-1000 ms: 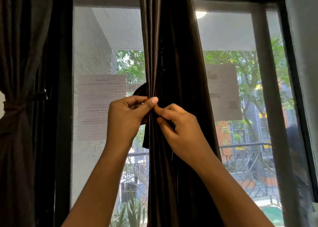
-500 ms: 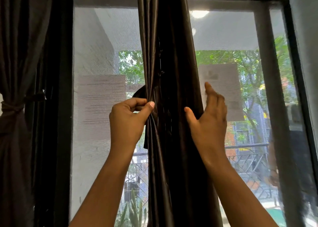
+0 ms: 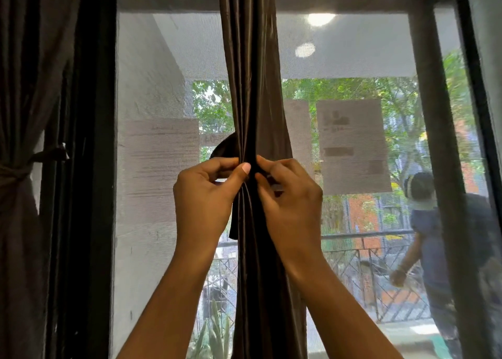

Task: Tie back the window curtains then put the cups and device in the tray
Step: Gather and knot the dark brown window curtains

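Head view — middle curtain (image 3: 255, 86) gathered at centre of window (image 3: 163, 86), blocking the view there; left grip (image 3: 203, 195) and right grip (image 3: 290, 198) both pinching its folds, dark tie band (image 3: 225, 148) looped at left. Also: far-left curtain (image 3: 16, 195) tied; person (image 3: 434, 236) outside. Half a second ago the right grip was spread at the curtain's edge.

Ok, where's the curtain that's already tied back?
In the head view, the tied curtain hangs at the far left edge, just left of the dark window frame.
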